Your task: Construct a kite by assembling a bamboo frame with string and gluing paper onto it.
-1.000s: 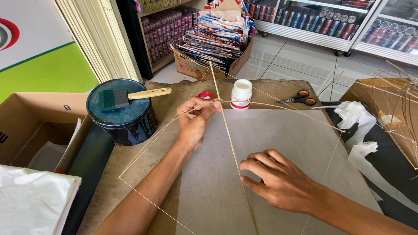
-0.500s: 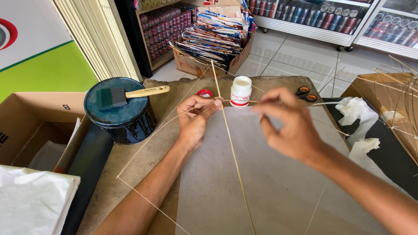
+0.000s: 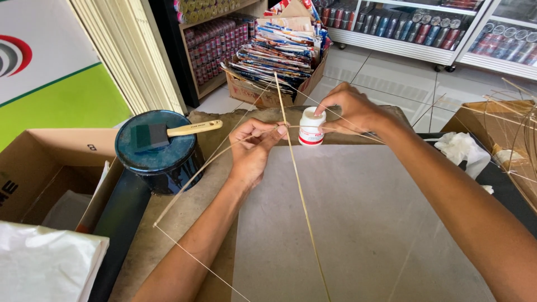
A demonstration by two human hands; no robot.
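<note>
**Two hands on a thin stick frame**

The left hand point(image 3: 253, 146) is pinched shut on the frame point(image 3: 296, 184) of thin bamboo sticks, just where the long upright stick crosses the bowed one. The fingers curl tight round that crossing, left of the small white bottle point(image 3: 311, 126). The right hand point(image 3: 351, 108) is farther off and a little to the right, its fingers closed about the top of the bottle and the thin string that runs past it (whether it grips the cap or only the string, I cannot tell).

The frame lies over a grey sheet point(image 3: 369, 223) spread flat on the desk point(image 3: 168, 246). Its long stick runs from the near edge up past the bottle toward the far side, and the bowed stick sweeps down to the left, ending near the desk's left edge. A string leads on from that end toward the near side.

To the left stands a round dark blue tin point(image 3: 158, 152) with a foam brush point(image 3: 168, 133) lying across its lid. Left again is an open cardboard box point(image 3: 39, 168). On the right lies some crumpled white paper point(image 3: 461, 148), and beyond the desk a box holds a stack of colourful printed sheets point(image 3: 279, 56).
</note>
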